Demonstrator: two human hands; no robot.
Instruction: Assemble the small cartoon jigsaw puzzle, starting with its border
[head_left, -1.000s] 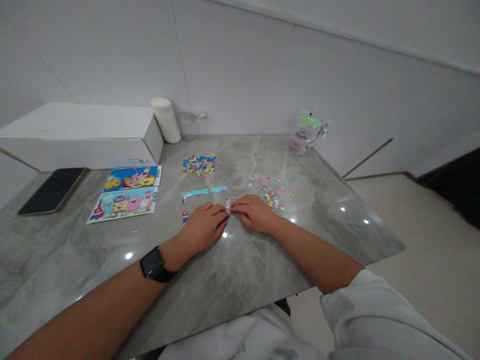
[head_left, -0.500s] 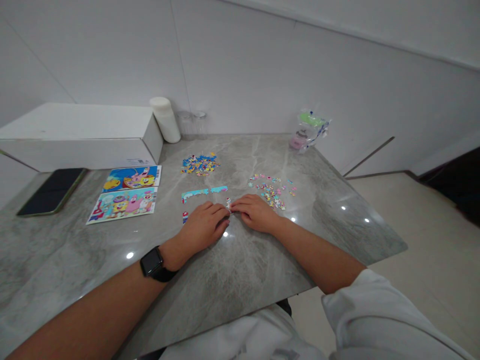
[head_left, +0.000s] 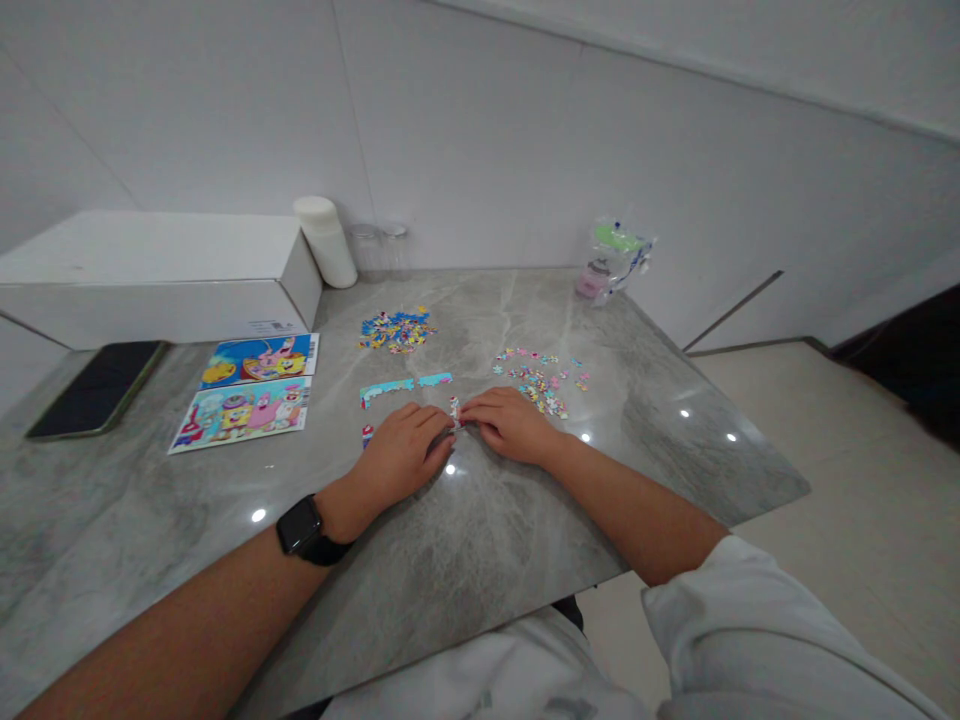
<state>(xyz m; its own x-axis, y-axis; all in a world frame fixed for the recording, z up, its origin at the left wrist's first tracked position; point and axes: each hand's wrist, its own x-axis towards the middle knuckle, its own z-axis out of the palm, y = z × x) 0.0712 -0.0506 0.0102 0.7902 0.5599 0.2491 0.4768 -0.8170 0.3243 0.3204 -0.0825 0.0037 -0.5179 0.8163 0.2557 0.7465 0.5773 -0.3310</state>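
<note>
Small joined jigsaw puzzle pieces (head_left: 454,406) stand out in a short strip between my two hands on the grey table. My left hand (head_left: 407,447) is closed, with its fingertips at the strip's left side. From the other side my right hand (head_left: 508,424) pinches the strip's lower end, and its fingers partly cover it. Just beyond my hands lies a joined light-blue border section (head_left: 387,389) with a shorter blue section (head_left: 435,380) beside it. A red and dark-blue piece (head_left: 367,435) shows left of my left hand, partly hidden by it.
Loose pastel pieces (head_left: 536,382) spread right of my right hand; a blue and yellow pile (head_left: 396,330) lies farther back. Picture cards (head_left: 244,415), a phone (head_left: 97,390), a white box (head_left: 142,305), a white bottle (head_left: 326,245), glasses (head_left: 394,250) and a plastic bag (head_left: 611,265) surround these.
My fingers have shifted slightly at the strip, and a little more of it shows between them. The whole view has moved slightly; the other things lie as before.
</note>
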